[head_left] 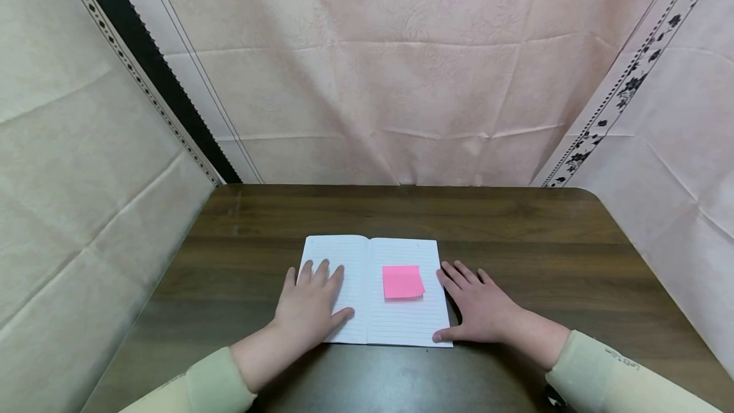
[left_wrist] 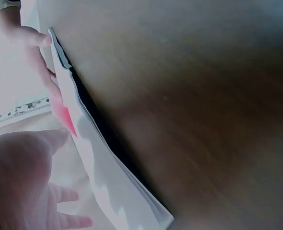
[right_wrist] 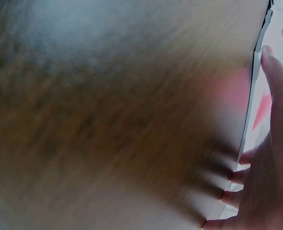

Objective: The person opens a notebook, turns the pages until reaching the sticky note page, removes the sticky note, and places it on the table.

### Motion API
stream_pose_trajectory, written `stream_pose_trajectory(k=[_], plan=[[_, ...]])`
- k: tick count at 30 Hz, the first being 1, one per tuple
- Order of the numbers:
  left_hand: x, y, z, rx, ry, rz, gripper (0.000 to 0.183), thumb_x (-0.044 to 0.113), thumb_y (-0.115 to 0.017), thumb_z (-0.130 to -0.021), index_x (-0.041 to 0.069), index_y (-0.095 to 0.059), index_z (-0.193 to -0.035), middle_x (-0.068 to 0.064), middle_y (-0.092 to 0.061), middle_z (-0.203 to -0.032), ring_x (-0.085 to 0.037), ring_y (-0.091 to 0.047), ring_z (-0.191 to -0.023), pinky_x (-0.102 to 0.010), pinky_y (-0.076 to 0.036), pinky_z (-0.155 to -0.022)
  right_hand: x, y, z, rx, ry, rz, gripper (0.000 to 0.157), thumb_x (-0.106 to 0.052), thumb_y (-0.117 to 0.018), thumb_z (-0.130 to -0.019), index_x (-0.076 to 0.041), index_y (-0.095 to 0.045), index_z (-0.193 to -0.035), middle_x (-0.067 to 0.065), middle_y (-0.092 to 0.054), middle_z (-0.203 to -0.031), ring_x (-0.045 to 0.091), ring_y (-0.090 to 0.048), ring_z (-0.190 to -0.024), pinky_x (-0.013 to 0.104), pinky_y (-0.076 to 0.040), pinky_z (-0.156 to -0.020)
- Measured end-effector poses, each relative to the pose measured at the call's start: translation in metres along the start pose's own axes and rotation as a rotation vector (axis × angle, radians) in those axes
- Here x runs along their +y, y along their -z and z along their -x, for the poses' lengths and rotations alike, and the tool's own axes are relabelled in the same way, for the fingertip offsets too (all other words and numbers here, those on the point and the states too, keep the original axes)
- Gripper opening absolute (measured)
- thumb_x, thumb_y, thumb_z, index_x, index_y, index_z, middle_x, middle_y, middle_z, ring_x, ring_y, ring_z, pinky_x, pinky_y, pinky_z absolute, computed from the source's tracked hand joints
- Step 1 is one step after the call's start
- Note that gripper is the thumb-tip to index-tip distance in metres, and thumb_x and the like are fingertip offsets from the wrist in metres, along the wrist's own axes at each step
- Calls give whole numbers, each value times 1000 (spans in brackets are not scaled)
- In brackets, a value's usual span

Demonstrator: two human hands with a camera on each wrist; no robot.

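Observation:
An open lined notebook (head_left: 375, 324) lies on the brown wooden table, both pages facing up. On its right page sits a pink sticky note (head_left: 403, 282), its lower edge lifting slightly. My left hand (head_left: 308, 311) rests spread over the left page, thumb toward the centre fold. At the right edge is my right hand (head_left: 484, 311), with its thumb on the page's lower corner and its fingers spread along the side. In the right wrist view, the fingertips of the right hand (right_wrist: 263, 191) reach the table beside the notebook's edge (right_wrist: 251, 105). Neither hand grips anything.
The wooden table (head_left: 401, 215) has rounded far corners. A pale patterned cloth (head_left: 401, 81) hangs behind it, with further cloth at the left (head_left: 86, 209) and right (head_left: 676, 177). A dark strip (head_left: 160, 75) runs down the left corner.

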State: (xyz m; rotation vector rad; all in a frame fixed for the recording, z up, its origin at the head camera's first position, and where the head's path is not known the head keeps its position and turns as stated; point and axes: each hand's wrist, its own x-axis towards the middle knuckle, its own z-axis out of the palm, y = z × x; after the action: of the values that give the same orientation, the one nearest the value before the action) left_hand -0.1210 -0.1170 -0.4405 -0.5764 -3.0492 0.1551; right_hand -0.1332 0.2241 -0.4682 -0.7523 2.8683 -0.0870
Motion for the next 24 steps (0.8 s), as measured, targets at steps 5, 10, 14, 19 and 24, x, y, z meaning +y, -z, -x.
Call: stream_pose_trajectory(k=[5, 10, 14, 19, 24], plan=[[9, -5, -13, -69, 16, 81, 83, 74, -49, -88, 23, -41, -152, -14, -39, -155, -45, -34, -139, -70, -27, -105, 1, 0, -1, -8, -6, 1, 123, -95, -45, -68, -10, -30, -156, 11, -24, -162, 35, -19, -149, 66, -23, -110], [16, -12, -23, -118, 36, 143, 86, 77, -47, -86, 26, -36, -155, -12, -31, -159, -45, -28, -142, -72, -26, -104, 0, 0, -1, -17, -7, 5, 123, -95, -43, -68, -11, -29, -157, 11, -24, -162, 35, -19, -149, 66, -23, -110], [17, -15, -30, -155, 48, 159, 88, 77, -49, -85, 25, -35, -155, -12, -29, -160, -45, -26, -143, -72, -24, -105, -1, 0, -1, -15, -7, -3, 123, -95, -44, -68, -11, -30, -156, 11, -24, -162, 35, -19, -149, 66, -23, -110], [18, -17, -37, -184, 63, 179, 89, 75, -51, -85, 23, -35, -155, -14, -28, -160, -45, -24, -144, -71, -22, -107, -1, 0, -2, -14, -9, 8, 124, -96, -43, -67, -11, -30, -156, 11, -24, -162, 35, -19, -149, 66, -24, -110], [18, -16, -40, -208, 80, 214, 89, 75, -52, -85, 22, -37, -155, -14, -28, -160, -45, -24, -144, -72, -23, -106, 0, 1, -1, -15, -7, 8, 124, -96, -43, -68, -11, -29, -157, 11, -24, -163, 35, -19, -149, 66, -23, -110]])
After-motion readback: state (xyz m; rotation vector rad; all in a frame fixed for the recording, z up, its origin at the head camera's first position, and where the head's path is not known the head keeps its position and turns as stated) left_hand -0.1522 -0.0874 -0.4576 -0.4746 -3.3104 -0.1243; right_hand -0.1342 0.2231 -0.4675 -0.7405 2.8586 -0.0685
